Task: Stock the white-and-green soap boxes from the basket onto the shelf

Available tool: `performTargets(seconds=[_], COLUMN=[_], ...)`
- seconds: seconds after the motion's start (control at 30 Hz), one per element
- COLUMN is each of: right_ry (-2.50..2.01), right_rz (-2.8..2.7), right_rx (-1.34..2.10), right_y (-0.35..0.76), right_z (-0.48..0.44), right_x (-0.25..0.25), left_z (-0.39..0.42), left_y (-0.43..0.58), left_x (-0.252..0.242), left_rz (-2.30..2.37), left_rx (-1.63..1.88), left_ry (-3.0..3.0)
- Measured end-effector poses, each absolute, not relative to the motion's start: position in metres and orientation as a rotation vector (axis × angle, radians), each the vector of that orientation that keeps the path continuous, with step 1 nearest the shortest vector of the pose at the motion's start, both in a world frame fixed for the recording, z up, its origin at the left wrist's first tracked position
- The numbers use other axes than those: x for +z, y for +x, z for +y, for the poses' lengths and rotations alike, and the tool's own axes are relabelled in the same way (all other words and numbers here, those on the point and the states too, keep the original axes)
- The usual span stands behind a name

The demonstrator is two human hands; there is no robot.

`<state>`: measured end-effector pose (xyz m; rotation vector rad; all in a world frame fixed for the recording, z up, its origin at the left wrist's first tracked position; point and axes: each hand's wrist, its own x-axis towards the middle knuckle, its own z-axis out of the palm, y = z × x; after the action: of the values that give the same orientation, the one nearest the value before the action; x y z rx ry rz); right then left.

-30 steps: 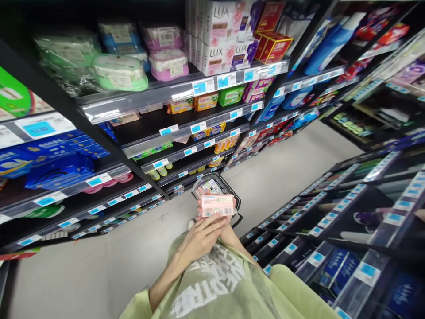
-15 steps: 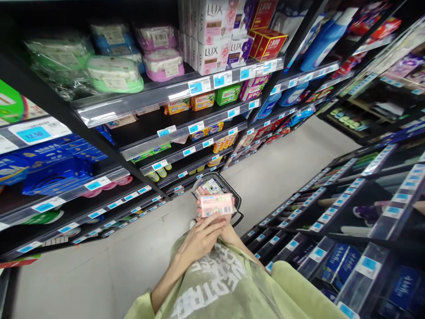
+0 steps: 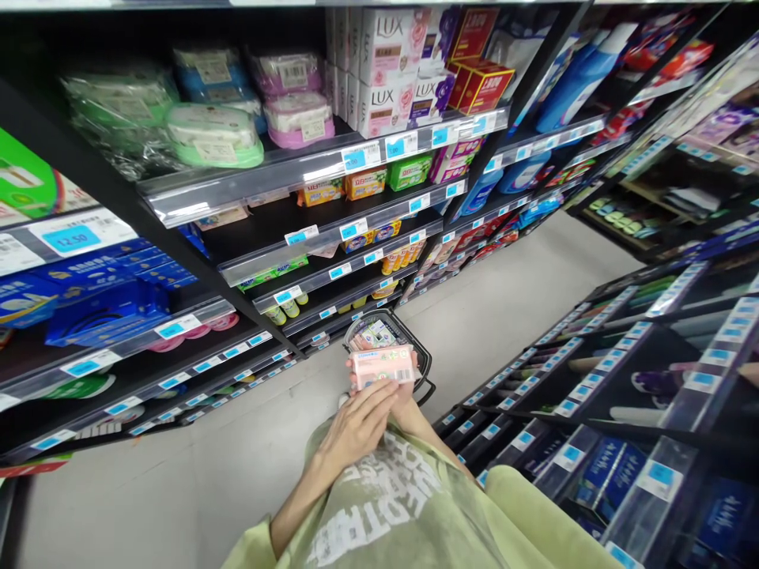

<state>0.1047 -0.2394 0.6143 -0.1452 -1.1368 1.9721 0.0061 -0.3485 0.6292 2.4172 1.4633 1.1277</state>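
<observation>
A pink-and-white packet (image 3: 383, 365) with a barcode and small printing lies across my right hand in front of my body. My right hand (image 3: 406, 393) supports it from beneath, its fingertips showing at the packet's left edge. Over the packet's lower edge and part of the right hand rests my left hand (image 3: 361, 419), its fingers stretched out flat. Just beyond the packet, a dark shopping basket (image 3: 420, 359) holds several packaged goods (image 3: 376, 335), partly hidden by the packet.
Shelves on the left carry soap boxes (image 3: 388, 103), soap dishes (image 3: 217, 134) and blue bottles (image 3: 584, 79). A price-tagged shelf rack (image 3: 569, 458) runs close on my right. Grey floor (image 3: 504, 292) stretches between them.
The packet has tilted slightly and shifted a little to the left. My hands stay on it almost unmoved. The camera view has shifted slightly.
</observation>
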Motion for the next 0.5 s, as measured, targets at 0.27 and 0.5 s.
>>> performTargets(seconds=[0.27, 0.5], right_ry=[-0.386, -0.452], right_rz=[-1.085, -1.081], right_rx=[2.158, 2.303], right_y=[0.1, 0.098], right_z=[-0.248, -0.258], right_x=[0.618, 0.616], left_z=[-0.351, -0.353], left_y=[0.005, -0.01], left_x=[0.619, 0.613], left_rz=[1.943, 2.04], left_rx=[1.417, 1.373], left_ry=[2.074, 1.853])
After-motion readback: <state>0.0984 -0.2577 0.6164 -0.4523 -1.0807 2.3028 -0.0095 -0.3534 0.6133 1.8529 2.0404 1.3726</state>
